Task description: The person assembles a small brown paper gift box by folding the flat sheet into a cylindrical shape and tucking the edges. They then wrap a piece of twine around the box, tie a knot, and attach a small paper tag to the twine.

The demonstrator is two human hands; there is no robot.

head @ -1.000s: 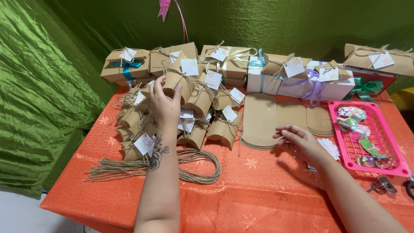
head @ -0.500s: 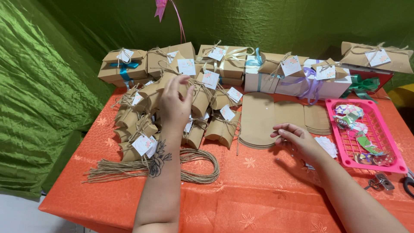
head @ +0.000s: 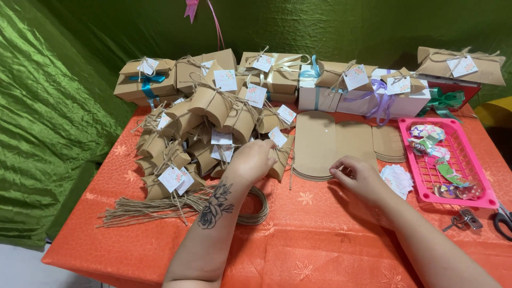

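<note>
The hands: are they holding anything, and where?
The right hand pinches the flat cardboard stack by its near edge. The left hand rests on the boxes.

Home craft corner, table [head: 330, 250] wore an orange cloth, green drapes [head: 48, 106] hung behind, kraft gift boxes [head: 208, 128] were heaped, twine [head: 160, 208] and scissors [head: 504, 220] lay nearby.

The light is bright and even, seemingly from above, with only soft, short shadows under the left hand [head: 255, 158] and the right hand [head: 358, 176], mild shine on the green cloth [head: 48, 117], and everything quite sharp.
</note>
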